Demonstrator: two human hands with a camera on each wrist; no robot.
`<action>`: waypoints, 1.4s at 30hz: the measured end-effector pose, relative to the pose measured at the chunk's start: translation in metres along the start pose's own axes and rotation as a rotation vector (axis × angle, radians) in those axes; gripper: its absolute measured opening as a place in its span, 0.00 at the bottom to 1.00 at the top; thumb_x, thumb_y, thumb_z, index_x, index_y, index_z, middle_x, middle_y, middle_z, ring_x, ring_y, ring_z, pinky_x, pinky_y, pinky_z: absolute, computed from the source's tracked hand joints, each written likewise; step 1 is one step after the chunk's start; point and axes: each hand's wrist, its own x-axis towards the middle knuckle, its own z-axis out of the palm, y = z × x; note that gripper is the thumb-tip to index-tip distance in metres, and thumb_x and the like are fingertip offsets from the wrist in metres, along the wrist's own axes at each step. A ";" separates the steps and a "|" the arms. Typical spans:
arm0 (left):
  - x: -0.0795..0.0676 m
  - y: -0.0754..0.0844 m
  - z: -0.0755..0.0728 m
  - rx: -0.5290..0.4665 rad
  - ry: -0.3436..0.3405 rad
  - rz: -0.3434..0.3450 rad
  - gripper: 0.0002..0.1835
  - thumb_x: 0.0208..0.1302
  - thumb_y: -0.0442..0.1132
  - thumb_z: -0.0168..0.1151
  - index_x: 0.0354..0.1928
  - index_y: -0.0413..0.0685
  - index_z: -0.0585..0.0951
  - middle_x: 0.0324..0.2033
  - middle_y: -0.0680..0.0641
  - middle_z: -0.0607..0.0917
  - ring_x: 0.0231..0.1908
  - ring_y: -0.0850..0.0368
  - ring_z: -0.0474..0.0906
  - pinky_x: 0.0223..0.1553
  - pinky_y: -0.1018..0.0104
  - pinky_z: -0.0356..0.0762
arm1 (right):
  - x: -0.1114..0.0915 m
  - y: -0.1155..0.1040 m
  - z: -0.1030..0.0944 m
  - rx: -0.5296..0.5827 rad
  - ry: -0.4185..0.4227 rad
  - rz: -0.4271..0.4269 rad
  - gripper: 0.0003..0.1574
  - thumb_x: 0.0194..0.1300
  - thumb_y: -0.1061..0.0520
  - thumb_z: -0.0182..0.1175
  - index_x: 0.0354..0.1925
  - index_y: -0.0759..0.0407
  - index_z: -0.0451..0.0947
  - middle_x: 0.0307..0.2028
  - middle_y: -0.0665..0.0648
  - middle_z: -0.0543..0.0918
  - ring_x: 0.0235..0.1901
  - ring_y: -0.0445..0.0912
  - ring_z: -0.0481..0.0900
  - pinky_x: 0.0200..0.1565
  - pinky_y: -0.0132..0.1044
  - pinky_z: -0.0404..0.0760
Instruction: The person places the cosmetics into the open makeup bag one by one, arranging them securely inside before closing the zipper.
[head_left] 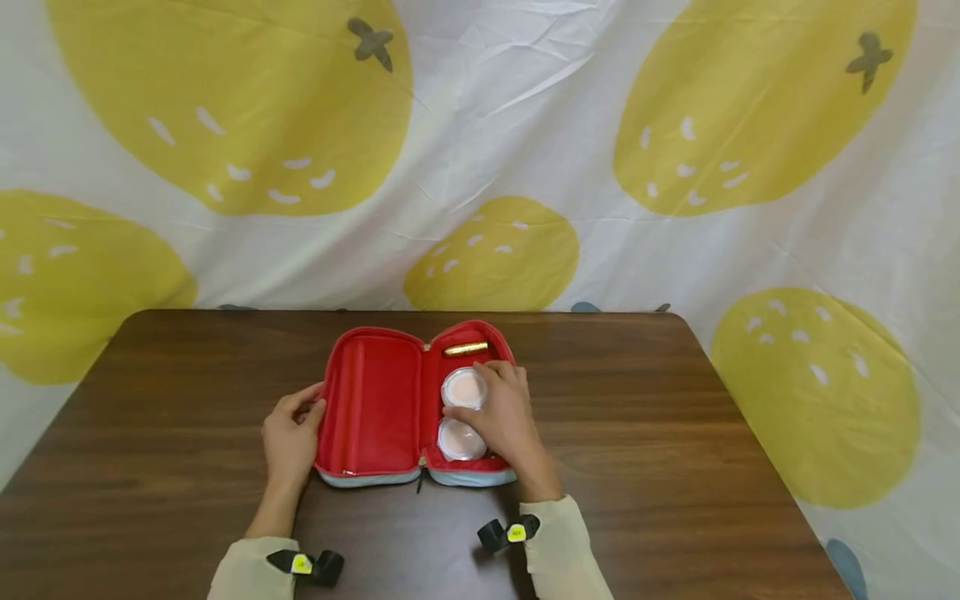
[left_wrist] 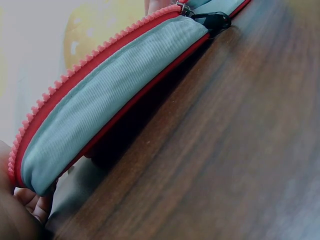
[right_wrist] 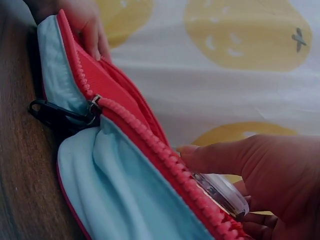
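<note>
Shows, from the head view, a brown wooden table (head_left: 652,433) with an unfolded case (head_left: 386,408), red inside and pale blue outside, lying between the fingers of both hands. Grips the case's left edge with the left hand (head_left: 291,437), with the thumb at the red rim and, in the left wrist view, fingertips curled beneath the corner. Pinches the far clear-rimmed compact (head_left: 461,388) with the right hand (head_left: 510,412), with the thumb at its near side and fingers at its far side, inside the case's right half. Leaves contact between compact and lining hidden.

Has a second compact (head_left: 460,442) just on the near side of the right thumb, partly covered by the hand. Has a gold tube (head_left: 466,349) lying just beyond the right fingertips, in the same half. Includes a black zipper pull (right_wrist: 62,116) at the near end of the hinge, between both hands but closer to the viewer than the fingertips.

Seems, judging by pose, to be at the step of placing or removing the far compact, with the left hand steadying. Cannot tell lifting out from setting down. Calls next, probably, for a light, level pinch, thumb clearance from the second compact and a firm left hold.
</note>
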 end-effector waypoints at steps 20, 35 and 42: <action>-0.004 0.000 0.002 0.016 -0.012 -0.006 0.11 0.61 0.26 0.62 0.46 0.34 0.84 0.36 0.38 0.83 0.30 0.71 0.72 0.32 0.83 0.68 | 0.002 0.006 0.019 -0.067 -0.041 -0.018 0.50 0.44 0.43 0.76 0.62 0.61 0.70 0.55 0.61 0.75 0.52 0.55 0.69 0.53 0.52 0.69; -0.003 0.000 0.002 0.016 -0.021 0.004 0.11 0.61 0.26 0.62 0.46 0.35 0.84 0.35 0.38 0.82 0.31 0.69 0.73 0.32 0.82 0.68 | 0.000 0.015 0.006 0.176 -0.002 -0.019 0.33 0.54 0.61 0.71 0.58 0.67 0.73 0.51 0.66 0.77 0.46 0.55 0.78 0.49 0.48 0.77; -0.003 -0.003 0.000 0.012 -0.005 0.005 0.11 0.61 0.25 0.62 0.46 0.35 0.84 0.35 0.38 0.82 0.30 0.70 0.72 0.32 0.82 0.68 | -0.001 0.029 0.001 0.289 0.025 0.012 0.20 0.64 0.66 0.59 0.55 0.67 0.76 0.48 0.63 0.81 0.40 0.50 0.82 0.44 0.44 0.79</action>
